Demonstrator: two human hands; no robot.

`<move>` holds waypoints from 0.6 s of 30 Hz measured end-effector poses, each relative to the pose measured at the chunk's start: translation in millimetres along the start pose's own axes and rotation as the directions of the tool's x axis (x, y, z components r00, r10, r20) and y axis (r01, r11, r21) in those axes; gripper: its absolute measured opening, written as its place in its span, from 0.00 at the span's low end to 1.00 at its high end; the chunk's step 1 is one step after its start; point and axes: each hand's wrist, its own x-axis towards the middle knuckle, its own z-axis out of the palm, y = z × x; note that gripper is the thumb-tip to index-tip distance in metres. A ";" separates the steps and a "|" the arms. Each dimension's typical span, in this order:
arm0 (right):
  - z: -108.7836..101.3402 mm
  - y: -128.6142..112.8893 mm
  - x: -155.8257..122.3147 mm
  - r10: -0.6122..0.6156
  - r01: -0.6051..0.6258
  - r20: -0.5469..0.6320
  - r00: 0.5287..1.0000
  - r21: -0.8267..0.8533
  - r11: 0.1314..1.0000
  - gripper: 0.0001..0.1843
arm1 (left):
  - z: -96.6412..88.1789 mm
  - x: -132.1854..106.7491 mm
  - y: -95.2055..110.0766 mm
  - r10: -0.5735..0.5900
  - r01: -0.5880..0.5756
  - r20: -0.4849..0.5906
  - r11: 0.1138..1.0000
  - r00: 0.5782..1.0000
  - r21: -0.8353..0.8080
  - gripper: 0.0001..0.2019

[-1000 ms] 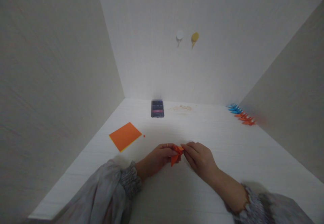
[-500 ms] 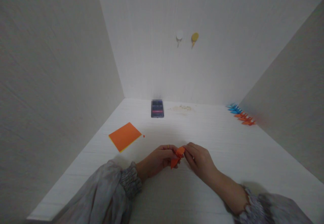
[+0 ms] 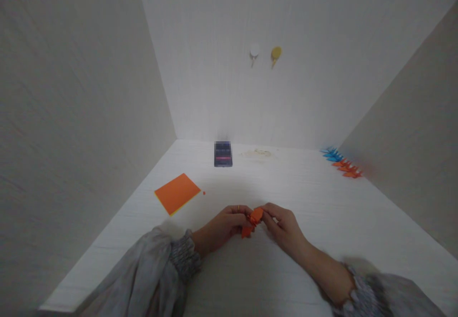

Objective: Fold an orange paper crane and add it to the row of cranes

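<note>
White bench spreads below while, at its near middle, the left hand and right hand angle inward, fingers of both pinching one folded orange paper.

At upper centre I see a white hook beside a yellow hook; mid-frame lies one dark rectangular object.

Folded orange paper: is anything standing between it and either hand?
Nothing visible is. The left hand holds the folded orange paper, and the right hand appears to pinch its right edge. The flat orange paper lies off to the left.
</note>
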 end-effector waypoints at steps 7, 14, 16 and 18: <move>-0.2 -1.0 -3.2 0.062 -0.062 -0.003 0.998 0.033 0.998 0.15 | -0.7 -0.6 -0.7 0.009 -0.009 0.032 1.000 0.999 0.002 0.09; -0.3 3.7 -1.2 -0.051 0.046 -0.061 0.997 -0.081 0.996 0.12 | -2.4 -0.6 -0.8 0.018 -0.018 0.015 1.000 1.000 0.006 0.08; -1.1 2.6 -2.0 -0.060 0.053 -0.079 0.995 -0.083 0.995 0.13 | -1.6 -0.9 -0.4 0.025 -0.025 0.024 1.000 0.999 0.000 0.08; -1.9 1.2 -3.0 -0.062 0.054 -0.087 0.994 -0.086 0.995 0.14 | -1.1 -1.0 -0.4 0.027 -0.027 0.032 1.000 0.999 -0.006 0.07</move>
